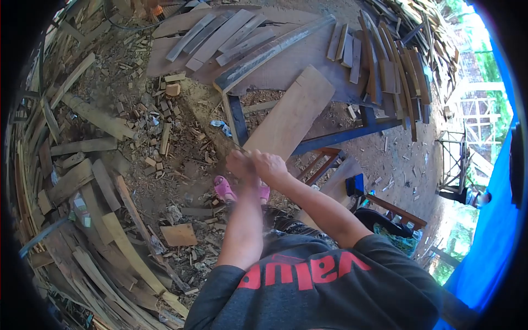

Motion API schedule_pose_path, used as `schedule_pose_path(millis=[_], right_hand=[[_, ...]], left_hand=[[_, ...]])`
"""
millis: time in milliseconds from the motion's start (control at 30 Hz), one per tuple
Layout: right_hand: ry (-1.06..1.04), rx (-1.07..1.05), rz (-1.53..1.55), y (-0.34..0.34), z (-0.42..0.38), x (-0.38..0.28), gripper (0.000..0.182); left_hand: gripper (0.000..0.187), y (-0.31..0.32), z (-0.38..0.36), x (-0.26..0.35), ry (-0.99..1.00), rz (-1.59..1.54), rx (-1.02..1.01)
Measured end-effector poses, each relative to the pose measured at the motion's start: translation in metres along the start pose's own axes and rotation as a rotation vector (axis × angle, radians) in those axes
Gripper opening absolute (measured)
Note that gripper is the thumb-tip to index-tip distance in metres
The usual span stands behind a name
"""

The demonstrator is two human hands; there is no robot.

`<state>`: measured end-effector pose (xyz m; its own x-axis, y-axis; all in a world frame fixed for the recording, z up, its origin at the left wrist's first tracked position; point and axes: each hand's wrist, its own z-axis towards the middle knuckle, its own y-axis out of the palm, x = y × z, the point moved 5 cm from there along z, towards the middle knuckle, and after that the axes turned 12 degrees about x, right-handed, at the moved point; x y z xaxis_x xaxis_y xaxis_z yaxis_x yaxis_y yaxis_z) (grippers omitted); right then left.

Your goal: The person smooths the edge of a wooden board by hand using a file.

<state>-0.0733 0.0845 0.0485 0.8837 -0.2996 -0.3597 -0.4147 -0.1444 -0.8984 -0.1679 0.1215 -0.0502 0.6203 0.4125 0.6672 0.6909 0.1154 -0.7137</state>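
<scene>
A wide, pale wooden board (297, 113) slants down from the workbench towards me. My right hand (269, 166) is closed at the board's near end, its fingers bent over the edge. Close beside it is my left hand (240, 165), curled and partly blurred by motion. A thin dark line shows just above the left fingers, but what they hold is not clear. Below the hands, pink slippers (224, 188) are on my feet.
The bench has a dark metal frame (352, 132), with a thick beam (275, 52) and several wood strips (223, 41) on top. More slats (390, 71) pile up at the right. Offcuts (154, 118) litter the ground, long boards (118, 236) lie left, and a wooden stool (324, 165) stands right.
</scene>
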Motion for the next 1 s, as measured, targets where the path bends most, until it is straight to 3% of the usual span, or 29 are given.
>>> schedule_pose_path(millis=[100, 167, 400, 567, 833, 1000], right_hand=[[-0.002, -0.010, -0.005, -0.022, -0.030, 0.008, 0.017], [0.001, 0.050, -0.033, -0.040, -0.059, 0.014, 0.012], [0.023, 0.040, -0.036, -0.007, -0.009, -0.001, 0.012], [0.008, 0.047, -0.025, -0.033, -0.051, 0.010, 0.011], [0.055, 0.006, 0.020, -0.012, -0.011, -0.002, 0.016], [0.003, 0.073, -0.012, -0.044, -0.054, 0.003, 0.012]], left_hand=[[0.052, -0.004, -0.005, 0.003, -0.071, -0.081, 0.114], [0.052, -0.009, -0.006, 0.011, -0.055, -0.101, 0.088], [0.053, -0.007, -0.002, 0.006, -0.075, -0.096, 0.029], [0.055, -0.017, -0.007, 0.020, -0.078, -0.114, 0.054], [0.051, -0.017, -0.004, 0.016, 0.000, -0.087, 0.018], [0.046, -0.014, -0.007, 0.015, 0.015, -0.033, 0.062]])
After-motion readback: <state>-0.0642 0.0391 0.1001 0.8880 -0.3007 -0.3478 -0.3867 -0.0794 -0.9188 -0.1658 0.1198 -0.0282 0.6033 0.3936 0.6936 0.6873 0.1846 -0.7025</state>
